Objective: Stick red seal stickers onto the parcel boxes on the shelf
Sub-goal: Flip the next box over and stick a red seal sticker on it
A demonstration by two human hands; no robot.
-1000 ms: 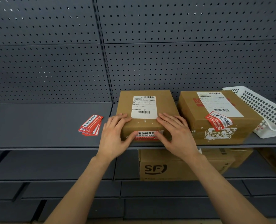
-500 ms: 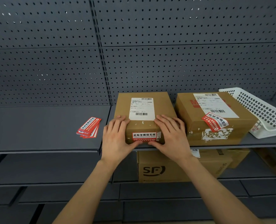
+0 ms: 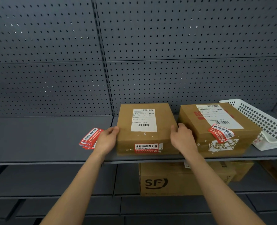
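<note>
A red rectangular seal sticker (image 3: 146, 148) is sitting on the front face of a brown cardboard parcel box (image 3: 126, 120) on the grey metal shelf (image 3: 37, 140). The left hand (image 3: 107, 140) and right hand (image 3: 182, 138) are gripping its opposite sides.

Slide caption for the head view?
Gripping a red-sealed parcel box by its sides with left hand and right hand on the shelf; spare stickers beside it.
</note>
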